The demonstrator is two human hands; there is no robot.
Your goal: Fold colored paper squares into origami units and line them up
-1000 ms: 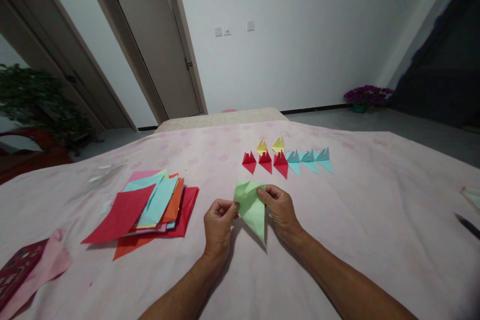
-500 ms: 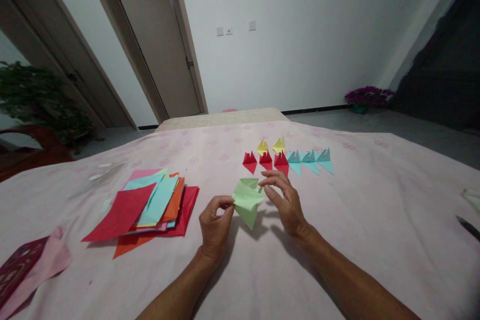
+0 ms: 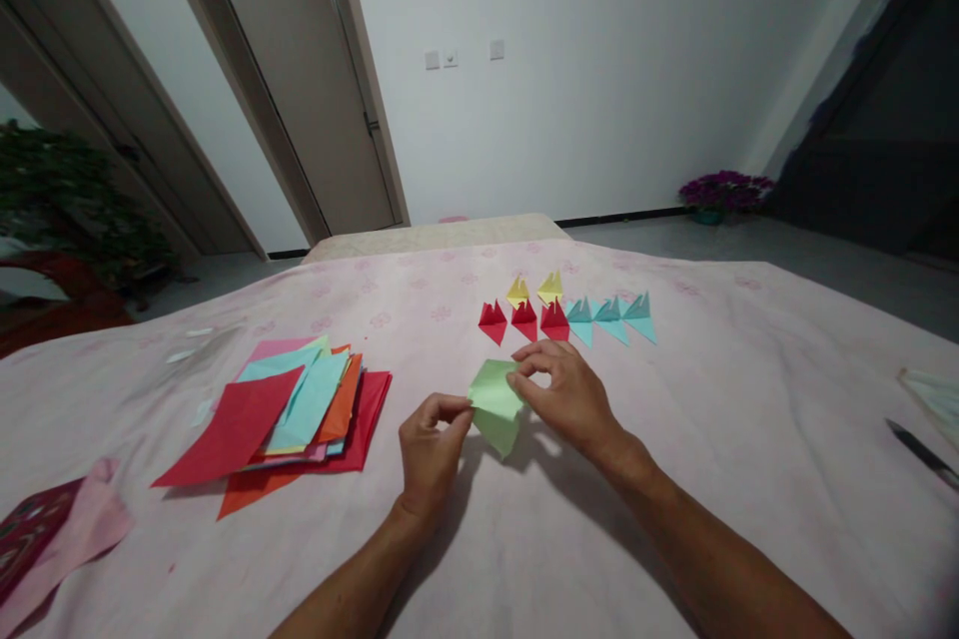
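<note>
A light green folded paper [image 3: 496, 407] is held up just above the pink cloth, between my two hands. My left hand [image 3: 435, 444] pinches its left corner between thumb and fingers. On the opposite side, my right hand [image 3: 565, 394] grips the upper right edge with thumb and forefinger. Beyond the hands stand small folded paper figures: red ones [image 3: 524, 319], light blue ones [image 3: 611, 321] and two yellow ones [image 3: 549, 288]. The fingertips of my right hand come close to the red row.
To the left lies a pile of coloured paper sheets [image 3: 300, 414], with red on top. A dark red patterned packet [image 3: 37, 529] and pink paper [image 3: 75, 549] rest at the lower left. A dark pointed tool [image 3: 921, 451] lies at the far right on the tablecloth [image 3: 719, 419].
My right hand has moved slightly left onto the green paper's upper right edge and closed on it. The left hand keeps its pinch. The whole view has shifted a little.
</note>
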